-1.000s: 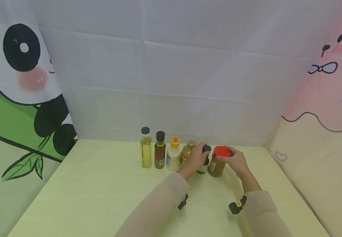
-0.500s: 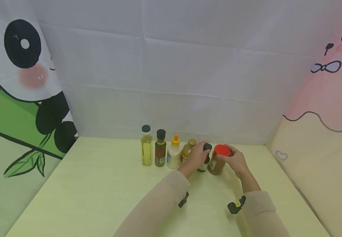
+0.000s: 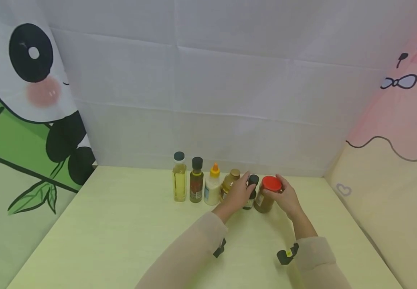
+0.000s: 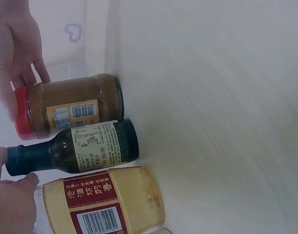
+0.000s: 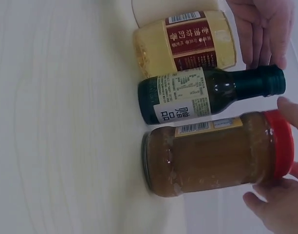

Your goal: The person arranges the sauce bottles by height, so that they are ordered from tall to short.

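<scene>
My left hand (image 3: 236, 196) is beside the neck of a dark green glass bottle (image 5: 178, 96), fingers extended, fingertips close to its cap; whether they touch is hard to tell. My right hand (image 3: 286, 198) holds a jar of brown paste (image 4: 73, 107) by its red lid (image 3: 271, 184), thumb on one side and fingers on the other. Jar and bottle stand upright, side by side. Left of the bottle is a squat yellowish bottle (image 5: 188, 43) with a dark red label, partly hidden by my left hand in the head view.
The row continues left on the pale table (image 3: 122, 233) with a white squeeze bottle (image 3: 212, 192) with an orange tip, a dark-capped bottle (image 3: 196, 184) and a clear bottle of yellow oil (image 3: 179, 182). A pale cloth wall (image 3: 208, 136) rises behind them.
My left hand's fingers have spread slightly away from the green bottle's cap. My right hand stays at the jar's lid, and the bottles keep their places while the head view shifts a little.
</scene>
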`<state>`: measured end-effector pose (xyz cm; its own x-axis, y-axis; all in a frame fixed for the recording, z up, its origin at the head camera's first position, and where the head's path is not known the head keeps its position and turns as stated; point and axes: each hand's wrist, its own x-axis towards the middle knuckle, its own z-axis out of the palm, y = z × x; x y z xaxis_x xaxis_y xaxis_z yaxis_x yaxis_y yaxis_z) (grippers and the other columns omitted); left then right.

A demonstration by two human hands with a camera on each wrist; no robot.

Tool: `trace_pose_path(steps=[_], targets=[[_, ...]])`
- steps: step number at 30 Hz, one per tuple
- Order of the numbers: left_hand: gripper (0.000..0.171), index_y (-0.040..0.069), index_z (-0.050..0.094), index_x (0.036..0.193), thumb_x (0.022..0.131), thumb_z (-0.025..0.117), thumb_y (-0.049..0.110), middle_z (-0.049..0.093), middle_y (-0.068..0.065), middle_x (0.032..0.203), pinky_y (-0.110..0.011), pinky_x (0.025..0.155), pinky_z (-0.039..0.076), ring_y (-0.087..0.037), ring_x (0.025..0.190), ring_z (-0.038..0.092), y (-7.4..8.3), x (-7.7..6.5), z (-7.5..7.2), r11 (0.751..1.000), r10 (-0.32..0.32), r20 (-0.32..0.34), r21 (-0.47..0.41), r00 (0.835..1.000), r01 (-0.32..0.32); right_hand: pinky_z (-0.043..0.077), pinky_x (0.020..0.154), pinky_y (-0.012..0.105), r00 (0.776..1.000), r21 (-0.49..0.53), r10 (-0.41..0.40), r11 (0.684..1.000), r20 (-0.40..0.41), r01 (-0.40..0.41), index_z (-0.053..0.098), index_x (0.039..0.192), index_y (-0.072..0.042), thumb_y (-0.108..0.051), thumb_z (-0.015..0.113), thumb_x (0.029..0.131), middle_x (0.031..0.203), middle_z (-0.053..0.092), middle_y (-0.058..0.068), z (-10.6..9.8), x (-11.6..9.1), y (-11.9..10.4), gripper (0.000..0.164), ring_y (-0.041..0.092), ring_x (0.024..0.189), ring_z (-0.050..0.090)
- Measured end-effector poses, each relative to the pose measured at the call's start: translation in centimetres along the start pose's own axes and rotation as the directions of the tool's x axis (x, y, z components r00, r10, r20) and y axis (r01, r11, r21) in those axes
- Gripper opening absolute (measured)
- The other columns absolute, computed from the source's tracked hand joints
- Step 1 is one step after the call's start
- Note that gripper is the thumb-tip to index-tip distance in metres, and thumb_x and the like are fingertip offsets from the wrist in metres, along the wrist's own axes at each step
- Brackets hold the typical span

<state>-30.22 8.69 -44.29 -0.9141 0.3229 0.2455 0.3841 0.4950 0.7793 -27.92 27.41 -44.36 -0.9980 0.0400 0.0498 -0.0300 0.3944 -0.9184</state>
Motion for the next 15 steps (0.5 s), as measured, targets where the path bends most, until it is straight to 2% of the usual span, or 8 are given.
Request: trace_pose_path(steps=[3,7,10,15], targets=[[0.053,0.000,0.034,0.149,0.104,0.051,0.021,0.048,-0.020,0.142,-0.037,0.099,0.046,-0.030,0.124,0.052,0.0,-0.8,-0.2,0.999,0.019,0.006,-0.042,1.000,-0.018,0.026,0.107,0.062,1.000,-0.124,-0.008,0.992,-0.019,0.006,0.017,0.155,-0.003,-0.024,0.071,0.091,0.155,0.022,0.024,0.2,-0.6,-0.4,0.087,0.046,0.140,0.021],[0.052,0.001,0.036,0.148,0.103,0.051,0.023,0.046,-0.017,0.143,-0.039,0.099,0.046,-0.030,0.123,0.052,-0.2,-2.3,-0.8,0.997,0.040,-0.002,-0.073,0.999,-0.040,0.021,0.108,0.064,0.998,-0.283,-0.058,0.958,-0.030,0.047,0.017,0.153,0.000,-0.027,0.067,0.094,0.156,0.018,0.027,0.8,-1.6,-1.1,0.082,0.046,0.140,0.017],[0.051,0.002,0.040,0.146,0.103,0.052,0.026,0.046,-0.015,0.143,-0.041,0.101,0.044,-0.029,0.125,0.050,-0.3,-3.5,-1.3,0.996,0.077,-0.014,-0.049,0.997,-0.078,0.019,0.108,0.065,0.994,-0.336,-0.104,0.938,-0.031,0.088,0.021,0.151,0.003,-0.026,0.065,0.095,0.156,0.012,0.030,1.2,-2.3,-1.6,0.077,0.049,0.140,0.014],[0.050,0.005,0.043,0.145,0.102,0.052,0.029,0.045,-0.011,0.146,-0.042,0.105,0.039,-0.027,0.132,0.044,-0.8,-5.4,-2.2,0.993,0.121,-0.044,-0.009,0.992,-0.121,0.017,0.107,0.068,0.992,-0.366,-0.128,0.924,-0.024,0.110,0.024,0.151,0.003,-0.025,0.064,0.096,0.157,0.004,0.029,1.6,-3.4,-2.3,0.074,0.051,0.140,0.010]])
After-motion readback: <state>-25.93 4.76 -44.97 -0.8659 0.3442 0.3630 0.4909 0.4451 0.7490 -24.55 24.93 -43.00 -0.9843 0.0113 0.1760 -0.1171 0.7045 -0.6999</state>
